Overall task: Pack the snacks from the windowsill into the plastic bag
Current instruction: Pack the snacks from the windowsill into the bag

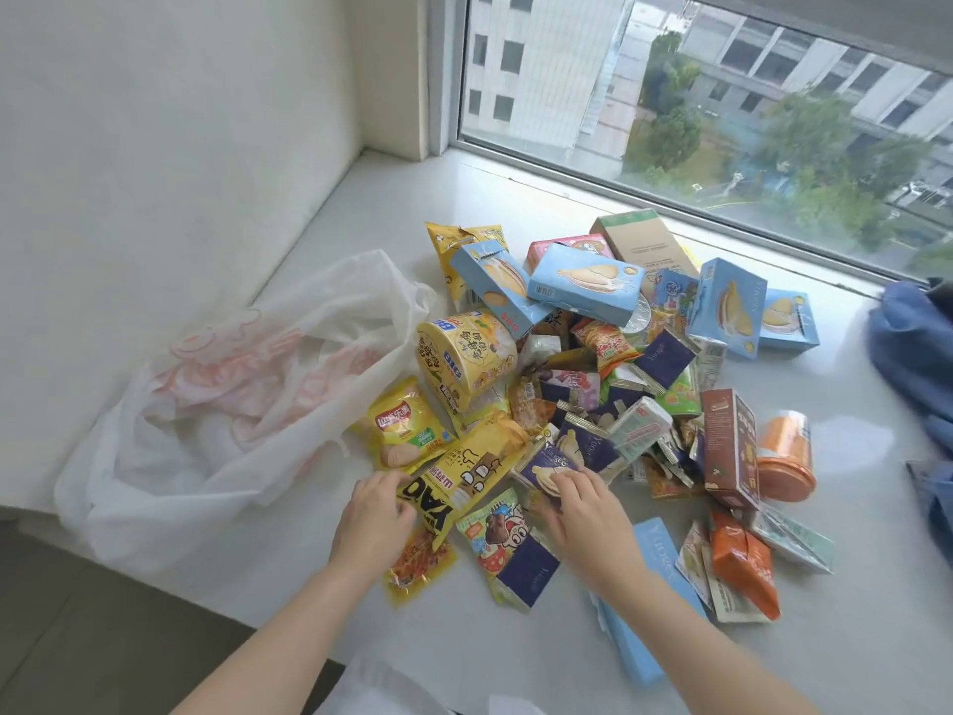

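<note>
A heap of snacks lies on the white windowsill: light blue boxes, a round yellow tub, a yellow chip bag, dark navy packets and several small wrappers. A white plastic bag with pink print lies open to the left of the heap. My left hand rests on a yellow and black packet, fingers curled over its edge. My right hand presses on a navy packet at the heap's near side, fingers bent around it.
An orange jar lies on its side beside a brown box at the right. Blue cloth sits at the far right edge. The window glass runs along the back, a white wall at the left.
</note>
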